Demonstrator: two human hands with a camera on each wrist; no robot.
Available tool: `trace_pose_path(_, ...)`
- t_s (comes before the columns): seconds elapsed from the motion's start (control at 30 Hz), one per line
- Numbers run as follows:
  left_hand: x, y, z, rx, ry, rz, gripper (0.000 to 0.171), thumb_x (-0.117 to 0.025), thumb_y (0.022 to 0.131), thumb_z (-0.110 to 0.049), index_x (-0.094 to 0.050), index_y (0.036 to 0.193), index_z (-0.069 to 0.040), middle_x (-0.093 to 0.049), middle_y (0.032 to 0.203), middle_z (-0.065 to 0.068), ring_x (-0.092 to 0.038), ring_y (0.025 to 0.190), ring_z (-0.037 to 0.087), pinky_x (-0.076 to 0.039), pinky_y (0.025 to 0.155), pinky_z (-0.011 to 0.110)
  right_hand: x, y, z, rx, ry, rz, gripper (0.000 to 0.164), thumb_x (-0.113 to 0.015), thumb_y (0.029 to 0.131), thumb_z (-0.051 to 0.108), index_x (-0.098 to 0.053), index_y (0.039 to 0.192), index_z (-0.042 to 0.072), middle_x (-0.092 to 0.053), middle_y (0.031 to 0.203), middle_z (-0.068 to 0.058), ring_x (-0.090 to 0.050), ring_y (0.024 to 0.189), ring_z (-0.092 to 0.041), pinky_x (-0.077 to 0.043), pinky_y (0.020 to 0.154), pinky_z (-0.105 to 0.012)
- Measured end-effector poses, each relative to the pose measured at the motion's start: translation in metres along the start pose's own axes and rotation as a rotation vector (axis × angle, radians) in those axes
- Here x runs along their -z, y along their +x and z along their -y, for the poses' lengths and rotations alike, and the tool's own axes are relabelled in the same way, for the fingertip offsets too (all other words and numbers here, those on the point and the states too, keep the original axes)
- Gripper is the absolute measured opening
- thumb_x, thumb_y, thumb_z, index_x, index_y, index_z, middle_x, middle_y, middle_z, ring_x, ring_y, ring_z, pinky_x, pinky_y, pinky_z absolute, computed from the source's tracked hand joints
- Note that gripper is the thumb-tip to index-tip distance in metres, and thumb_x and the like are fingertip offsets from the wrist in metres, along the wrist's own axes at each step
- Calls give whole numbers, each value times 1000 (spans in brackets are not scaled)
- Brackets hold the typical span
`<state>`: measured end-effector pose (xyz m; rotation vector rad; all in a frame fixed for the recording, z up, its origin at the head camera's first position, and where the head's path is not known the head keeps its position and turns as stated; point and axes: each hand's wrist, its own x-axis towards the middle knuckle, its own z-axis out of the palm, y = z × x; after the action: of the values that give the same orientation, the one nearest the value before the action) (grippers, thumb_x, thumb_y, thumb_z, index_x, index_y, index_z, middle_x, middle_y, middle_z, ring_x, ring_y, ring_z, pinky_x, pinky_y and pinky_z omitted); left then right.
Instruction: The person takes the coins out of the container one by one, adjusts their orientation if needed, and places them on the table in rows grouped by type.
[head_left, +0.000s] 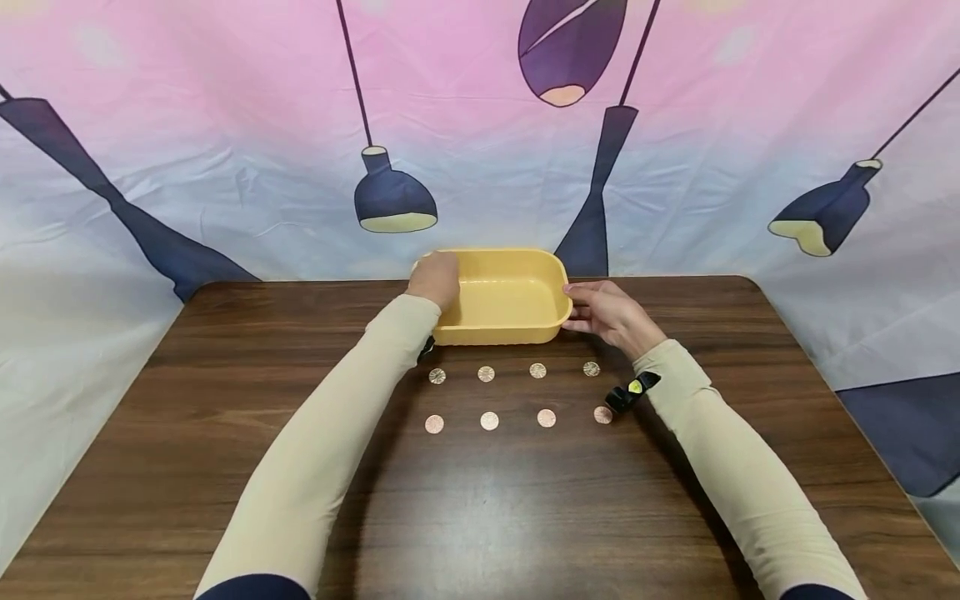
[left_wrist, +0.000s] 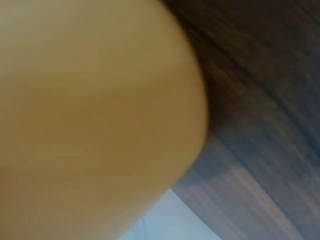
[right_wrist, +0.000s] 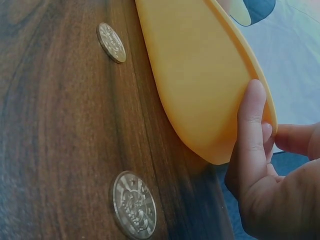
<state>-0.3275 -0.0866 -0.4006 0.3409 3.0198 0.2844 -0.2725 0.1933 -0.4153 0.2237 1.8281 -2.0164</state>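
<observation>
A yellow plastic basin (head_left: 498, 336) stands at the far side of the table, with its inside bare. My left hand (head_left: 437, 279) grips the basin's left end, its back toward the head camera and its fingers mostly hidden. The left wrist view shows the basin's wall (left_wrist: 100, 115) close up and blurred, without the hand. At the right end, my right hand (head_left: 611, 315) pinches the rim, thumb at the edge and fingers against the outer wall. On the near side of the basin lie several coins in two rows, silvery ones such as this coin (right_wrist: 134, 205) nearer the basin, coppery coins (head_left: 490, 421) behind.
The dark wooden table (head_left: 480, 517) reaches back to a hanging cloth (head_left: 285, 192) printed with lamps, close behind the basin. A black wrist strap (head_left: 630, 393) on the right arm hangs beside the rightmost coins.
</observation>
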Motion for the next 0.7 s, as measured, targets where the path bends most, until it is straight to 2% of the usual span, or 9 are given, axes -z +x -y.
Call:
trace_pose_path(0.07,-1,0,2,-5,-13,-1,32,-44,106,7,-57,79,-5,-51,72,9,-40,66,20,-42,64,35,0,3,1,-18,-4,-5,40,-51,112,14,-47,145,-9,-68,98,-7,-70,79,-13,-63,71,-22)
trace_pose_path(0.17,1,0,3,-9,-65,47,32,-55,105,0,-51,74,-7,-42,66,5,-37,64,19,-39,65,34,0,4,2,-33,-4,-9,41,-51,113,15,-45,146,-9,-67,98,-7,-69,78,-13,-63,70,-22)
trace_pose_path(0.27,4,2,2,-35,-134,145,41,-71,100,-14,-49,65,-10,-43,58,0,-42,58,17,-40,63,31,1,4,2,-31,-4,-12,39,-51,112,15,-47,143,-8,-67,98,-7,-69,77,-13,-63,69,-23)
trace_pose_path(0.3,4,2,1,-42,-161,180,42,-75,98,-20,-53,64,-10,-47,57,-1,-45,57,16,-42,62,30,1,4,2,-32,-2,-14,38,-51,113,15,-47,143,-8,-67,98,-7,-69,77,-13,-63,68,-23)
trace_pose_path(0.43,2,4,0,-39,-279,301,38,-79,96,-27,-64,65,-11,-58,60,-2,-54,57,14,-46,59,27,0,4,2,-30,8,-5,38,-52,112,15,-48,142,-8,-68,97,-7,-70,78,-14,-63,68,-23)
trace_pose_path(0.53,0,3,0,-33,-344,300,30,-80,96,-24,-67,73,-10,-60,66,-2,-54,60,14,-46,60,27,-1,4,1,-29,15,3,40,-52,112,14,-46,144,-9,-67,98,-7,-69,79,-14,-63,69,-23)
trace_pose_path(0.63,-2,1,2,-40,-438,270,17,-82,93,-17,-71,85,-6,-64,76,0,-57,64,13,-50,63,27,0,4,1,-30,11,-4,42,-52,112,15,-45,146,-9,-66,101,-7,-69,79,-14,-62,69,-23)
trace_pose_path(0.7,-4,-1,4,-48,-510,248,15,-84,92,-16,-74,95,-5,-67,82,1,-60,67,14,-53,65,28,0,3,1,-32,8,-9,42,-51,112,15,-44,147,-9,-66,101,-7,-69,79,-14,-62,69,-23)
